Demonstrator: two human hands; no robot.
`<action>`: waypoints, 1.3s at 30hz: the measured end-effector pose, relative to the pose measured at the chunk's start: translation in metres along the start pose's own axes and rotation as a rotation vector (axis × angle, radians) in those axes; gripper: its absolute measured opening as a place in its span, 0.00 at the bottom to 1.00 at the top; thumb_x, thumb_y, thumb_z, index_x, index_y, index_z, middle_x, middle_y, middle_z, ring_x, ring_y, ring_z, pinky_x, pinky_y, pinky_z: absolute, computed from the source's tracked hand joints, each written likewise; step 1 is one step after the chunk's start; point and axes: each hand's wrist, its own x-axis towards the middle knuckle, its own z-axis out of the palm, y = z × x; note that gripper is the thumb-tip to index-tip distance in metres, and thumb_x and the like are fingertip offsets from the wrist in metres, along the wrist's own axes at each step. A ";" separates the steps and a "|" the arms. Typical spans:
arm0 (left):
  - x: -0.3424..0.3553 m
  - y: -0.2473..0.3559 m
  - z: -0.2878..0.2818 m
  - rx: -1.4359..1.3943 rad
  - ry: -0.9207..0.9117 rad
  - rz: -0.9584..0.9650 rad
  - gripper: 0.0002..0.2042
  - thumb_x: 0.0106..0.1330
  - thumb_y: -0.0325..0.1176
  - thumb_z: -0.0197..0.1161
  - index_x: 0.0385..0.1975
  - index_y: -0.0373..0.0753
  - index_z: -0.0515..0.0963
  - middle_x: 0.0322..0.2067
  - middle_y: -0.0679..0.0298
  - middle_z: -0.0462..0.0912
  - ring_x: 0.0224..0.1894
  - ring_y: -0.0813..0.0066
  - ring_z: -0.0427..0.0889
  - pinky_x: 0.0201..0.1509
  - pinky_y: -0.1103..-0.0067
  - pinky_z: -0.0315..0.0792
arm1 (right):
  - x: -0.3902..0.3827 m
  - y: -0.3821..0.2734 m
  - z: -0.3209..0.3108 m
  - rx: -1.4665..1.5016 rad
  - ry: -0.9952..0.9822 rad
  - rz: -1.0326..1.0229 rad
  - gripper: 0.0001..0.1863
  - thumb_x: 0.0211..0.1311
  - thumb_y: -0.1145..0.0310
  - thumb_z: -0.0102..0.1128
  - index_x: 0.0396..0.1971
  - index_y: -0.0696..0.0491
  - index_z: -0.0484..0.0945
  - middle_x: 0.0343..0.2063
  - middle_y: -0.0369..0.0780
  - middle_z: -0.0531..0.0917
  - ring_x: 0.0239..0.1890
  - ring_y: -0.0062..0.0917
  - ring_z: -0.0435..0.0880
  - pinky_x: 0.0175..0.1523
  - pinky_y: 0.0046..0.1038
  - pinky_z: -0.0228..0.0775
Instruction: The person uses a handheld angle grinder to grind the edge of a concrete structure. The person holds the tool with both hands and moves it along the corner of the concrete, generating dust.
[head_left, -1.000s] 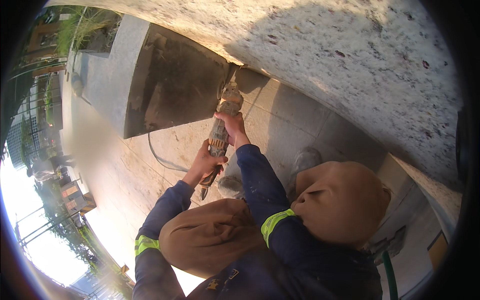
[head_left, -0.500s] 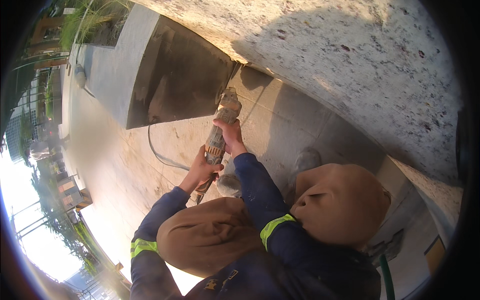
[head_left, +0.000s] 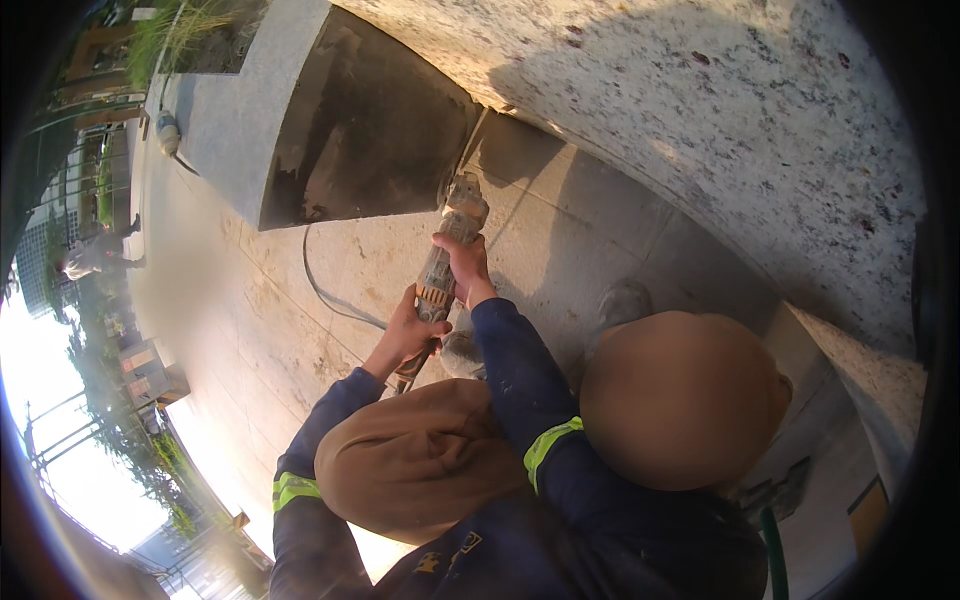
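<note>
A dusty, long-bodied power grinder points up the picture, its head beside the seam between a dark panel and the speckled stone wall. My right hand is closed around the middle of the body. Lower down, my left hand grips the rear part near the orange vents, from which the tool runs down to a dark end above my knee. Whether the grinder's disc touches a surface I cannot tell.
My bent knees and shoes are on paving with a cable across it. A grey ledge has grass and another tool beside it. A person is at the far left, near railings and signs.
Both hands keep their grip on the grinder, which has shifted a little to the right in the picture. The panel and ledge sit higher in view as the camera has moved slightly.
</note>
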 end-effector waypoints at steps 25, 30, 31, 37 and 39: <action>-0.004 0.008 -0.004 0.022 0.005 -0.046 0.33 0.53 0.19 0.68 0.57 0.38 0.57 0.29 0.58 0.75 0.15 0.69 0.78 0.14 0.74 0.74 | -0.003 -0.001 0.007 0.040 0.034 0.031 0.36 0.48 0.67 0.73 0.53 0.61 0.61 0.40 0.45 0.76 0.38 0.32 0.81 0.41 0.39 0.79; 0.000 0.008 -0.004 0.012 -0.020 -0.024 0.34 0.54 0.19 0.68 0.58 0.38 0.57 0.29 0.57 0.75 0.15 0.69 0.78 0.14 0.74 0.74 | 0.002 -0.002 0.003 0.023 0.015 0.015 0.36 0.49 0.67 0.72 0.54 0.61 0.60 0.41 0.45 0.76 0.37 0.33 0.81 0.40 0.39 0.79; 0.000 0.009 -0.003 0.012 -0.017 -0.022 0.34 0.54 0.19 0.68 0.58 0.38 0.57 0.29 0.57 0.75 0.15 0.69 0.78 0.14 0.74 0.74 | 0.002 -0.003 0.004 0.026 0.014 0.019 0.35 0.49 0.67 0.72 0.54 0.60 0.61 0.40 0.45 0.76 0.37 0.33 0.81 0.40 0.39 0.79; -0.004 0.008 -0.003 0.023 0.016 -0.002 0.34 0.53 0.19 0.69 0.58 0.38 0.57 0.29 0.58 0.75 0.14 0.70 0.77 0.14 0.75 0.73 | 0.001 0.001 0.005 0.027 0.018 0.014 0.33 0.50 0.68 0.71 0.52 0.60 0.62 0.39 0.44 0.77 0.36 0.31 0.81 0.39 0.38 0.79; -0.001 0.008 -0.004 0.037 0.006 0.013 0.34 0.53 0.19 0.69 0.58 0.38 0.57 0.29 0.58 0.75 0.15 0.70 0.77 0.14 0.75 0.73 | 0.003 -0.002 0.005 0.042 0.009 0.002 0.33 0.50 0.68 0.71 0.52 0.60 0.63 0.38 0.44 0.77 0.35 0.31 0.81 0.39 0.38 0.79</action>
